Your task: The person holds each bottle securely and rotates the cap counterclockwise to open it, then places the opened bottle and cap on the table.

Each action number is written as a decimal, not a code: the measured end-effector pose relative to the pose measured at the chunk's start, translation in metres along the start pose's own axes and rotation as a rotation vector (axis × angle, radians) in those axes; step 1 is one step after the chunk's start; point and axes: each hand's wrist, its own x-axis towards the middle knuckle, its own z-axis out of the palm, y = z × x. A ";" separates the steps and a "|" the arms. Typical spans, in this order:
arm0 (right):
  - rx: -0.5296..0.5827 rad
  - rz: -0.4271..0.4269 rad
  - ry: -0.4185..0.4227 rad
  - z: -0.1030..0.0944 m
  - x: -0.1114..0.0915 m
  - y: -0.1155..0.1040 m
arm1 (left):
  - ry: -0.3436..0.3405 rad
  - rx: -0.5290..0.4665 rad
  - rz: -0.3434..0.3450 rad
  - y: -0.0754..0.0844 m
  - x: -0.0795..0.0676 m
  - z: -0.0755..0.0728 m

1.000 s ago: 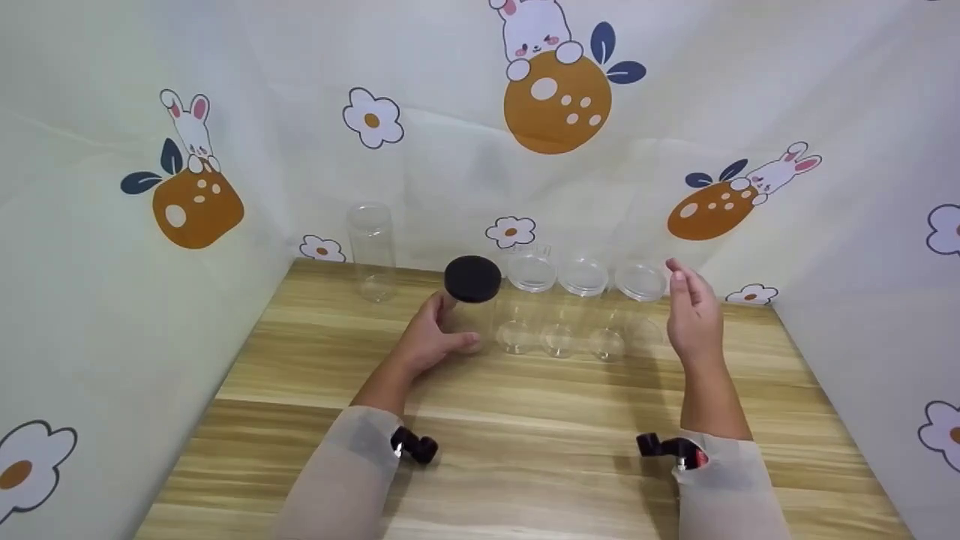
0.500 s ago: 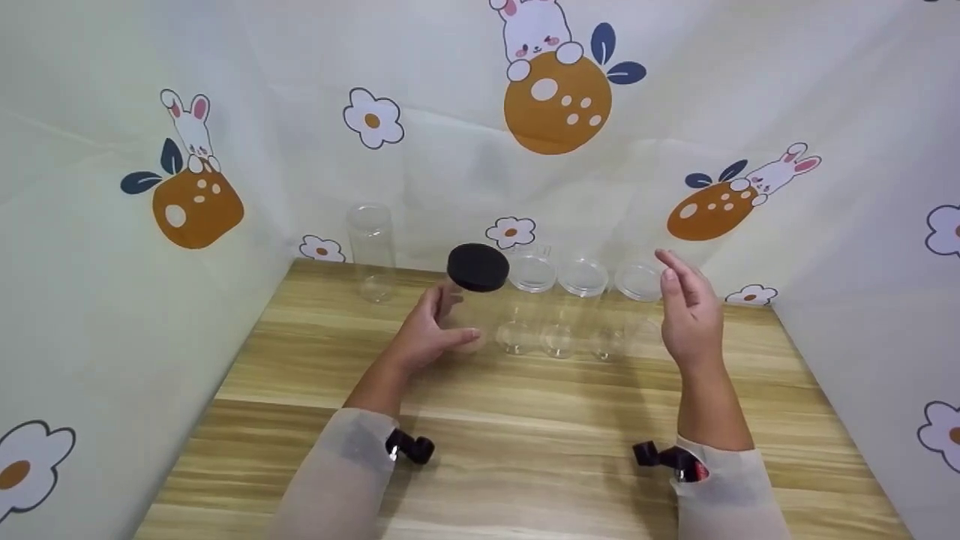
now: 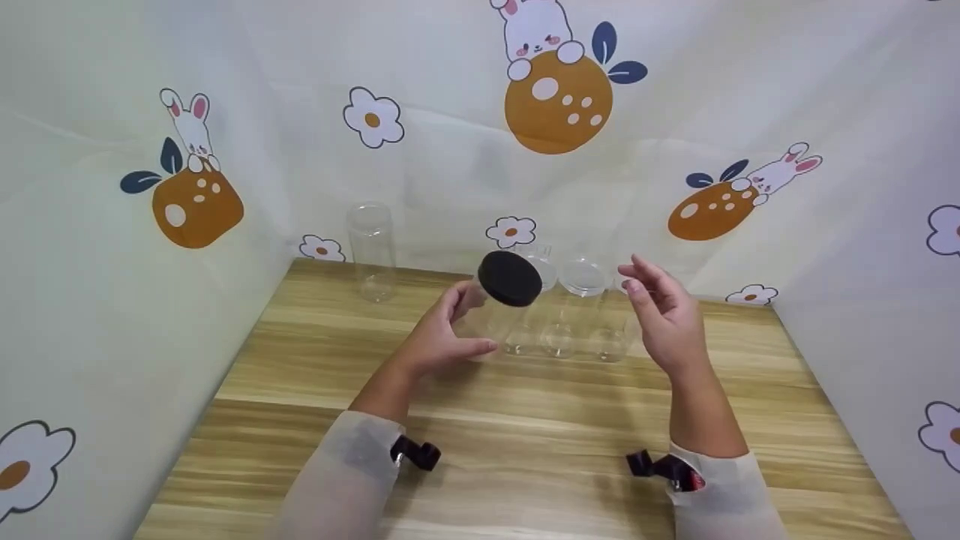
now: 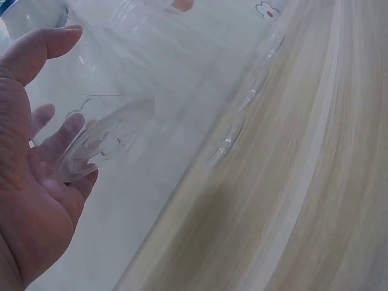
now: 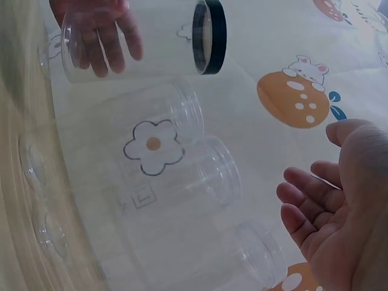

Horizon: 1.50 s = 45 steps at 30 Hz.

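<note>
The black-lidded jar [image 3: 495, 312] has moved right, long axis leaning toward the empty, relaxed right grip [image 3: 669, 324]; left grip [image 3: 438, 337] clasps it.

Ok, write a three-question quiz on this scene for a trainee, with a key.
1. Multiple choice: what does the left hand hold?
A) Nothing
B) A jar with a black lid
C) A loose lid

2. True or false: the right hand grips the black lid.

3. Fill in: in the head view, the jar with the black lid is ____ (upright or tilted).

Key
1: B.
2: False; the right hand holds nothing and is apart from the black lid.
3: Tilted.
</note>
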 end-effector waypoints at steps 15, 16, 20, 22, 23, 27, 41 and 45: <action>-0.080 -0.043 -0.177 0.021 -0.009 -0.009 | -0.034 0.135 0.079 0.011 -0.003 0.028; -0.088 -0.048 -0.185 0.022 -0.009 -0.009 | -0.032 0.153 0.079 0.012 -0.004 0.029; -0.107 -0.058 -0.213 0.025 -0.011 -0.012 | -0.031 0.197 0.087 0.012 -0.005 0.034; -0.116 -0.057 -0.224 0.027 -0.012 -0.013 | -0.035 0.203 0.097 0.012 -0.005 0.035; -0.123 -0.056 -0.231 0.028 -0.012 -0.014 | -0.037 0.204 0.104 0.012 -0.005 0.036; -0.169 -0.035 -0.250 0.032 -0.014 -0.015 | -0.040 0.216 0.126 0.012 -0.006 0.041; -0.328 0.061 -0.277 0.040 -0.015 -0.016 | -0.047 0.358 0.149 0.012 -0.006 0.050; -0.332 0.060 -0.281 0.040 -0.016 -0.016 | -0.055 0.364 0.151 0.012 -0.006 0.049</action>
